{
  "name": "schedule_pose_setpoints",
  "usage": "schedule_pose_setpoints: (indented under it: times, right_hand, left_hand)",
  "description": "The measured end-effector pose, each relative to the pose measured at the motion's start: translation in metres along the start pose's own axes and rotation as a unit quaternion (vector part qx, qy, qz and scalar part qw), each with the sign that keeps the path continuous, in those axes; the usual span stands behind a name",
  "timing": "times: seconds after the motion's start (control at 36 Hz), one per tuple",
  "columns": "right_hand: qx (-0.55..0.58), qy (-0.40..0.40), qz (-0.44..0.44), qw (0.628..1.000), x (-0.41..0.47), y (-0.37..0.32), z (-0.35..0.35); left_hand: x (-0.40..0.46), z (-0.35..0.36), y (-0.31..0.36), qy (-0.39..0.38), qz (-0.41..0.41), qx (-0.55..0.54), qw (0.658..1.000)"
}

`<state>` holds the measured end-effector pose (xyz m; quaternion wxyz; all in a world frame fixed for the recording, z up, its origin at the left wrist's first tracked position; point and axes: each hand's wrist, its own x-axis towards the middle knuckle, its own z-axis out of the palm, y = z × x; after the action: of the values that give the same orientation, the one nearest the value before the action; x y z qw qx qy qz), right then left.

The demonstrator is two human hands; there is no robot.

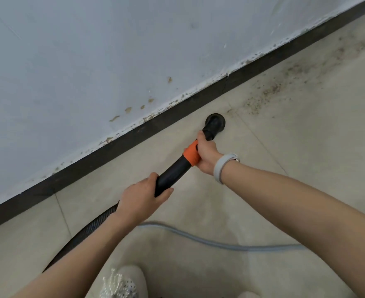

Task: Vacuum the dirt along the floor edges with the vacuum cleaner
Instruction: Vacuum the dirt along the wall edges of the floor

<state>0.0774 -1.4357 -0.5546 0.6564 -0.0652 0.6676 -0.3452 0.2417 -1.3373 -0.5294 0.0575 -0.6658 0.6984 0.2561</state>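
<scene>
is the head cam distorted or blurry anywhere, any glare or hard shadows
Head view: wide-angle bend, the skirting bows and both forearms look stretched; light is soft and even, no glare, no hard shadows; nozzle and dirt are fairly sharp; the shoe at the bottom edge is soft and slightly overexposed.

arms: bare, no sleeves | right wrist: pale grey wristband (222, 166) | foot: white perforated shoe (123, 282)

A pale blue-white wall (91, 50) is running diagonally beyond the fingers, its stained, chipped paint meeting a dark skirting board (134, 136). Beige floor tiles (284, 168) are lying beneath the fingers, evenly lit.
</scene>
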Motion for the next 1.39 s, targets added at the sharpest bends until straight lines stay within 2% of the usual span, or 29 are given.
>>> schedule_pose_setpoints:
  times: [0.11,0.19,0.28,0.42,0.58,0.67,0.75,0.89,0.94,1.08,1.31,1.39]
  right_hand:
    - [-0.008,-0.039,0.003,0.999,-0.007,0.021,0.026]
    - [0.005,-0.073,0.036,0.997,-0.017,0.046,0.027]
    - [0.026,-0.073,0.055,0.996,-0.030,0.069,0.018]
    - [0.038,0.000,0.047,0.998,-0.042,0.078,-0.012]
    - [0.065,0.111,0.005,0.992,-0.041,0.061,-0.057]
    - [0.081,0.126,0.002,0.989,-0.035,0.049,-0.068]
    - [0.096,0.099,0.007,0.990,-0.024,0.042,-0.062]
    - [0.021,0.051,-0.022,0.998,0.001,0.031,-0.024]
    - [0.004,0.050,-0.024,0.998,0.009,0.029,-0.016]
    - [0.015,0.071,-0.002,0.997,0.000,0.035,-0.044]
    - [0.078,0.222,0.009,0.972,-0.019,0.064,-0.151]
    - [0.110,0.249,0.008,0.962,-0.025,0.067,-0.177]
  left_hand:
    - [-0.011,0.003,-0.020,0.021,-0.043,-0.010,0.999]
    - [-0.024,0.008,-0.037,-0.030,-0.034,0.029,0.999]
    - [-0.038,0.014,-0.048,-0.078,-0.005,0.050,0.996]
    - [-0.039,0.018,-0.037,-0.120,0.060,0.057,0.989]
    - [-0.017,0.021,0.012,-0.143,0.129,0.066,0.979]
    - [-0.007,0.019,0.026,-0.128,0.144,0.076,0.978]
    - [-0.001,0.016,0.023,-0.087,0.125,0.070,0.986]
    - [0.007,0.012,0.007,-0.025,0.061,0.039,0.997]
    - [0.011,0.009,0.004,-0.024,0.050,0.031,0.998]
    - [0.014,0.010,0.015,-0.092,0.103,0.039,0.990]
    - [0.013,0.036,0.086,-0.169,0.251,0.128,0.945]
    - [0.013,0.042,0.108,-0.183,0.283,0.145,0.930]
